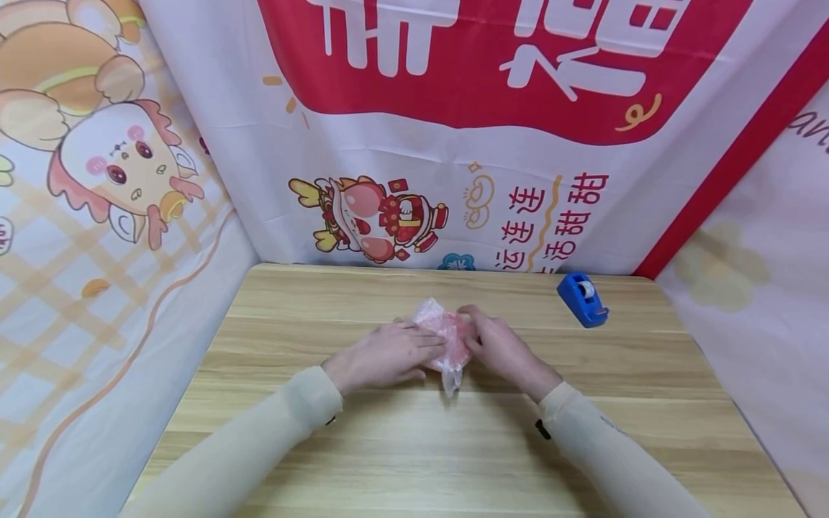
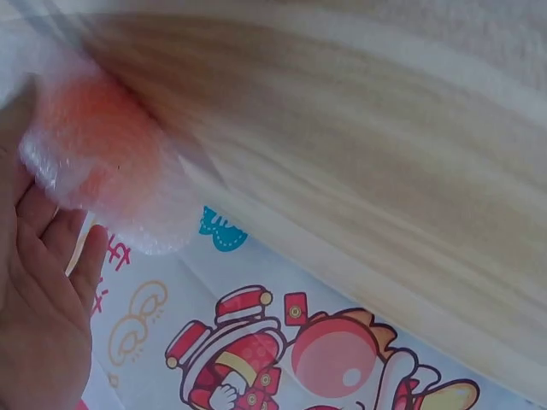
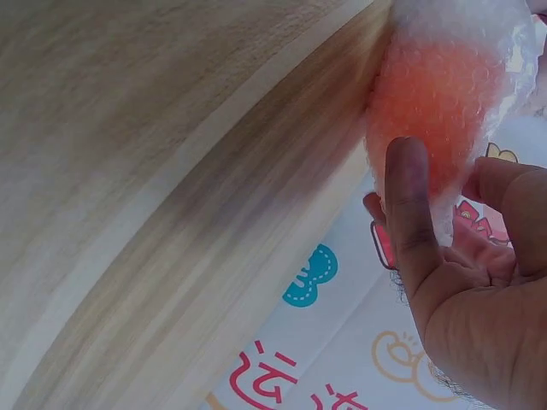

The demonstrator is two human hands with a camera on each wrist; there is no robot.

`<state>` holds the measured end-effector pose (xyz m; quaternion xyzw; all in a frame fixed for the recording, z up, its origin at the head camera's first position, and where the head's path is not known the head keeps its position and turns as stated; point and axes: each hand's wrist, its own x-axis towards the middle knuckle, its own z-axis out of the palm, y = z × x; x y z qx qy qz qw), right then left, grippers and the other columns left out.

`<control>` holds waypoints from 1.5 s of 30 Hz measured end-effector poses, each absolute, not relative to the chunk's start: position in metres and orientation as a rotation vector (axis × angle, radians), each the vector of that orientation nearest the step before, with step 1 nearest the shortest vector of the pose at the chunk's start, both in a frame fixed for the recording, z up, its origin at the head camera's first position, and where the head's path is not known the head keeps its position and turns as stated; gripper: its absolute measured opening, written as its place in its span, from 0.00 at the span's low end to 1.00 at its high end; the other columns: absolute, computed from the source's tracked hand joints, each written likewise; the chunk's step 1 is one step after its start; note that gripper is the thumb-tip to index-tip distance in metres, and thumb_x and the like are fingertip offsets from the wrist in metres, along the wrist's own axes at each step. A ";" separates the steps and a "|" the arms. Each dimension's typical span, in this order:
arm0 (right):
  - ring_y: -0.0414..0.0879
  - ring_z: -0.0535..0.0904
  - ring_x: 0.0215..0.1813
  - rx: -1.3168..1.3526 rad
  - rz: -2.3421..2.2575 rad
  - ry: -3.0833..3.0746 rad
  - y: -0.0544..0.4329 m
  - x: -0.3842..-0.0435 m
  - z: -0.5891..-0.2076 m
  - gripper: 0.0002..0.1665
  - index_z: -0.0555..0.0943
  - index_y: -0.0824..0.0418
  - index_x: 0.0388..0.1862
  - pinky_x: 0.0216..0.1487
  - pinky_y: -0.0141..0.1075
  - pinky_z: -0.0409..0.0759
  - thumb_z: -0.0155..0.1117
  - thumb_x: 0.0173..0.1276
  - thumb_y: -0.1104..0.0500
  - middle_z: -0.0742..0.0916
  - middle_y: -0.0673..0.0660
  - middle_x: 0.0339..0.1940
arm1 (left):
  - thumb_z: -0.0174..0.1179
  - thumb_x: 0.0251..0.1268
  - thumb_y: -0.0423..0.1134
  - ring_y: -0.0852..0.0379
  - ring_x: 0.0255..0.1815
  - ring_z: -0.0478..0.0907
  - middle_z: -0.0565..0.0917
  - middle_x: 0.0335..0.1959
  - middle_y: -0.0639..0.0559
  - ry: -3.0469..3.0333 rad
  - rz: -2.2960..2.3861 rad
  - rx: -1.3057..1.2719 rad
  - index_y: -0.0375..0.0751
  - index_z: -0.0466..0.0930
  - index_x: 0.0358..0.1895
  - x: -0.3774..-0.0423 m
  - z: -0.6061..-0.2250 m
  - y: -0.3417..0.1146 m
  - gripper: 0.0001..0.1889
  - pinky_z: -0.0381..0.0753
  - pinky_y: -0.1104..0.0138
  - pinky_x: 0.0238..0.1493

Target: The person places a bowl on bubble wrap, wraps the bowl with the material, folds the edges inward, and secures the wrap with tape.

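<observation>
A bundle of clear bubble wrap (image 1: 430,314) lies on the table between both hands, with an orange-red thing (image 3: 440,107) showing through the layers; its kind is hidden by the wrap. From the left, my left hand (image 1: 382,352) rests its nearly straight fingers over the bundle. My right hand (image 1: 508,354) grips the right side, its thumb along one face and its other fingers curled behind, as the right wrist view shows. A loose flap of wrap (image 1: 451,380) sticks out toward me. In the left wrist view the left fingers (image 2: 60,235) touch the bundle's edge.
A blue tape dispenser (image 1: 583,298) with a roll of tape stands at the back right of the wooden table (image 1: 414,453). Printed cloth (image 1: 363,144) hangs behind the table's back edge, and more cloth hangs at both sides.
</observation>
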<state>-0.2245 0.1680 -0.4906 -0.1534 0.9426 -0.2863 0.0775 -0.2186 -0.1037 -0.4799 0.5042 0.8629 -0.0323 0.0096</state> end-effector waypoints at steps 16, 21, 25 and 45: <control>0.40 0.81 0.30 -0.646 -0.405 3.123 0.138 -0.140 -0.470 0.15 0.92 0.53 0.34 0.32 0.37 0.85 0.91 0.71 0.49 0.90 0.48 0.32 | 0.61 0.95 0.41 0.54 0.86 0.83 0.82 0.87 0.56 2.791 -0.214 1.524 0.54 0.75 0.90 -0.214 -0.485 -0.098 0.28 0.88 0.52 0.82; 0.46 0.83 0.27 -0.711 -0.310 3.180 0.130 -0.136 -0.479 0.16 0.88 0.53 0.28 0.27 0.43 0.85 0.90 0.70 0.55 0.89 0.51 0.28 | 0.61 0.95 0.41 0.54 0.85 0.84 0.82 0.87 0.55 2.778 -0.147 1.459 0.55 0.75 0.90 -0.214 -0.485 -0.097 0.28 0.89 0.52 0.82; 0.44 0.82 0.27 -0.716 -0.396 3.147 0.134 -0.139 -0.480 0.14 0.87 0.54 0.28 0.27 0.40 0.83 0.85 0.72 0.62 0.89 0.51 0.27 | 0.62 0.94 0.39 0.55 0.80 0.87 0.84 0.85 0.54 2.784 -0.149 1.493 0.54 0.76 0.89 -0.214 -0.485 -0.099 0.28 0.92 0.54 0.77; 0.41 0.78 0.35 -0.467 -0.962 2.556 0.196 -0.177 -0.475 0.09 0.87 0.57 0.38 0.33 0.29 0.76 0.75 0.83 0.61 0.87 0.49 0.32 | 0.56 0.94 0.31 0.54 0.87 0.80 0.79 0.89 0.53 2.751 -0.321 1.552 0.49 0.72 0.91 -0.207 -0.482 -0.102 0.30 0.79 0.55 0.90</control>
